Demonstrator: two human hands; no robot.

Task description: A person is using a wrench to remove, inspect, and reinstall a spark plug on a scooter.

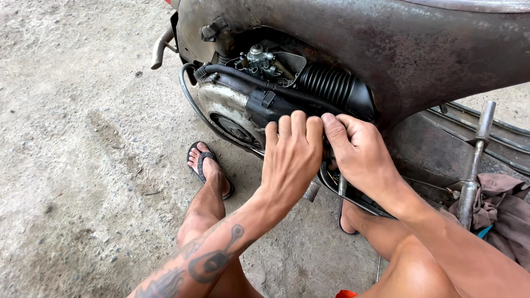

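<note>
While both hands (320, 157) press together, the black air box (270, 105) lies under their fingertips.

body panel (419, 49): metal, dull, rusty brown;
intake bellows (331, 85): black rubber, ribbed, matt;
engine cover (221, 102): bare metal, scuffed;
floor (83, 138): rough concrete;
rag (502, 209): brown cloth, creased

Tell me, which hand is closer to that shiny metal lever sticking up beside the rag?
The right hand. It works at the engine just beside the metal lever, with a gap between them. The left hand sits farther away, on the right hand's other side.
</note>
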